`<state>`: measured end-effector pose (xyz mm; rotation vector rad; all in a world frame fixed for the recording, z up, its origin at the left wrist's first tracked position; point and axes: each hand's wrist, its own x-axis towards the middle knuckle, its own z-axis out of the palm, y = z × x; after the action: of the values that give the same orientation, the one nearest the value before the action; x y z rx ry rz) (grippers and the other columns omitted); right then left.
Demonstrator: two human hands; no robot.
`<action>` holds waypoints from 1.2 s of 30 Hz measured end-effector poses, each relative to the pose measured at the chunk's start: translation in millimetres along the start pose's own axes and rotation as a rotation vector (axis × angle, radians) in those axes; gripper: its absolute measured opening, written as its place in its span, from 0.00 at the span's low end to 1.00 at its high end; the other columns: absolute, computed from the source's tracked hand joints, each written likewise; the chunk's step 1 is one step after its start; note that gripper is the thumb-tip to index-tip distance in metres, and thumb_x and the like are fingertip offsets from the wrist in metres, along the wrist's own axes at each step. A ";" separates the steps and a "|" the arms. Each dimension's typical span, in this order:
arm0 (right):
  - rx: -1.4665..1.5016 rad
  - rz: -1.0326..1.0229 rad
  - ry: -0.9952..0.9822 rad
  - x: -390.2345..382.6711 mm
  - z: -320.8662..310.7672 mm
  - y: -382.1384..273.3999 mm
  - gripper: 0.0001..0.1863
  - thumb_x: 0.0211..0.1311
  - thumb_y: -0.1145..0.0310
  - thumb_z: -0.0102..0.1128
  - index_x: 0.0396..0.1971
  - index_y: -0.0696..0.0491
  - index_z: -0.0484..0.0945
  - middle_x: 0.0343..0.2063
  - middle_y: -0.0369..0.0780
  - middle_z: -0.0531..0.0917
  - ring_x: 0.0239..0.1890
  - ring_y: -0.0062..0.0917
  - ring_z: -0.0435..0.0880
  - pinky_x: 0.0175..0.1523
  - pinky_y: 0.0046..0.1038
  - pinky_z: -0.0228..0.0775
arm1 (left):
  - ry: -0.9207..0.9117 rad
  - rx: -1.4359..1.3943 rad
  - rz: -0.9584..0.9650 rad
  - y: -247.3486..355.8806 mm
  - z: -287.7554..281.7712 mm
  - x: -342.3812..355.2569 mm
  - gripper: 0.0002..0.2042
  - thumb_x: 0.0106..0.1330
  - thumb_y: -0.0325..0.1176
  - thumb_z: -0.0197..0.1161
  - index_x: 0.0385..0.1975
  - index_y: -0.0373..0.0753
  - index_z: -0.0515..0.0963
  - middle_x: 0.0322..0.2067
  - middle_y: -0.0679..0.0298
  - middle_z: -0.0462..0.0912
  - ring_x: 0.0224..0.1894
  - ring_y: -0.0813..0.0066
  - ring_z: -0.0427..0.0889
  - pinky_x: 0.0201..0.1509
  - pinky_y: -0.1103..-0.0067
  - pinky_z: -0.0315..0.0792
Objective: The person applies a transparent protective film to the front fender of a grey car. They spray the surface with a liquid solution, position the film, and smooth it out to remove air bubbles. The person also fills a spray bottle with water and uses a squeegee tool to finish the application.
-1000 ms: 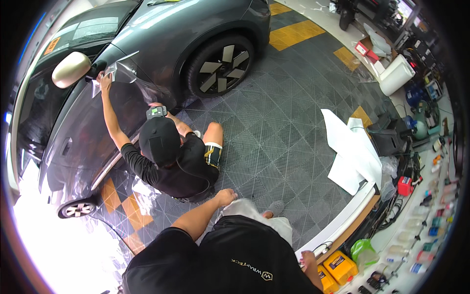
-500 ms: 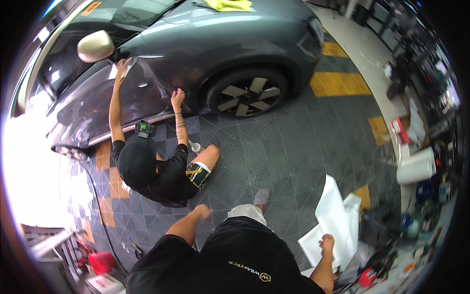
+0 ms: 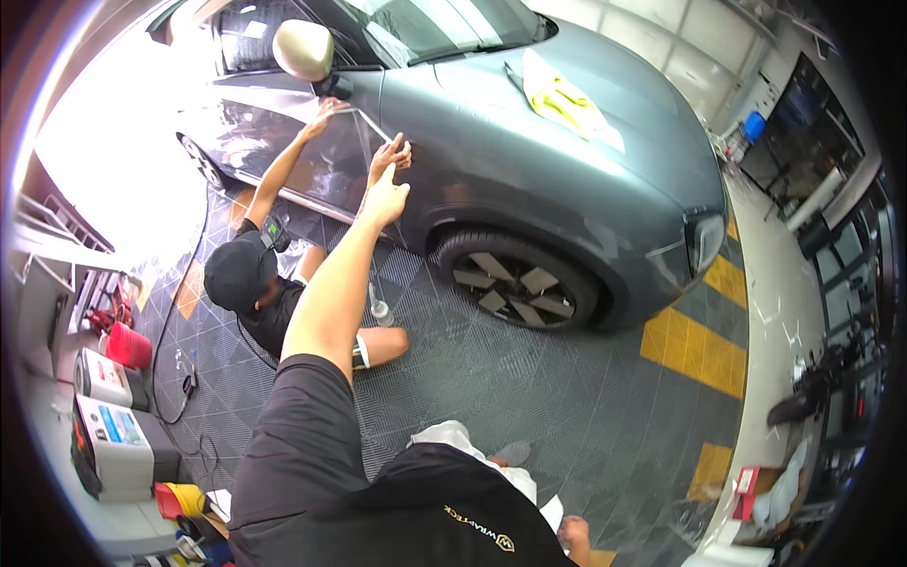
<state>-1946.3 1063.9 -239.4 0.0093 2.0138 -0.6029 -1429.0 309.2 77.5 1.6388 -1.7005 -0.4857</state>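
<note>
My left arm stretches out toward the grey car (image 3: 529, 170), and my left hand (image 3: 385, 200) has one finger extended, holding nothing. Its fingertip overlaps in view with a co-worker's right hand (image 3: 390, 153), so I cannot tell if they touch. That co-worker (image 3: 250, 279) sits low beside the car in a dark cap, lifting the edge of a clear film (image 3: 351, 142) from the front door panel with both hands. My right hand (image 3: 573, 529) hangs low beside my body, partly hidden, its fingers loosely curled.
A yellow cloth (image 3: 562, 99) lies on the hood. The front wheel (image 3: 510, 283) is near the co-worker's knee, with a bottle (image 3: 381, 312) on the tiled floor. A black cable (image 3: 162, 331), a red bucket (image 3: 128, 346) and grey-white machines (image 3: 113, 444) are at left.
My left arm has reached forward and up to the car. The view has turned, shifting the car right. The co-worker's right hand has risen with the film edge.
</note>
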 end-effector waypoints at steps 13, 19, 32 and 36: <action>-0.027 -0.331 0.242 80.8 -85.1 -341.6 0.04 0.66 0.71 0.46 0.33 0.48 0.72 0.21 0.34 0.73 0.15 0.23 0.74 0.13 0.25 0.62 | 0.529 -0.009 -0.503 -86.6 -44.8 115.8 0.41 0.57 0.52 0.66 0.64 0.28 0.62 0.60 0.35 0.68 0.64 0.45 0.68 0.68 0.64 0.62; -0.773 -0.643 -0.003 12.3 61.3 -448.7 0.19 0.65 0.62 0.60 0.50 0.57 0.77 0.38 0.44 0.84 0.38 0.27 0.82 0.46 0.29 0.75 | 0.629 -0.167 -0.463 -175.3 -78.8 218.0 0.45 0.55 0.53 0.69 0.68 0.33 0.59 0.61 0.42 0.69 0.65 0.54 0.68 0.69 0.67 0.61; -1.227 -0.815 -0.129 -111.2 207.0 -708.0 0.22 0.67 0.57 0.53 0.51 0.59 0.77 0.50 0.51 0.81 0.55 0.44 0.78 0.61 0.38 0.67 | 0.434 -0.342 -0.289 -61.2 -28.2 374.3 0.38 0.61 0.57 0.61 0.56 0.23 0.70 0.51 0.41 0.76 0.52 0.46 0.78 0.57 0.65 0.71; -1.050 -0.863 -0.074 -47.9 199.1 -688.7 0.20 0.59 0.62 0.62 0.48 0.59 0.78 0.38 0.46 0.86 0.40 0.32 0.86 0.46 0.32 0.78 | 0.364 -0.212 -0.337 -34.5 -28.8 375.0 0.40 0.63 0.57 0.57 0.62 0.24 0.64 0.61 0.42 0.66 0.61 0.49 0.72 0.63 0.66 0.67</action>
<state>-1932.6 389.0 6.5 -1.5220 1.9789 0.0309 -1361.3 -53.2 159.6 1.7381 -1.0777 -0.4741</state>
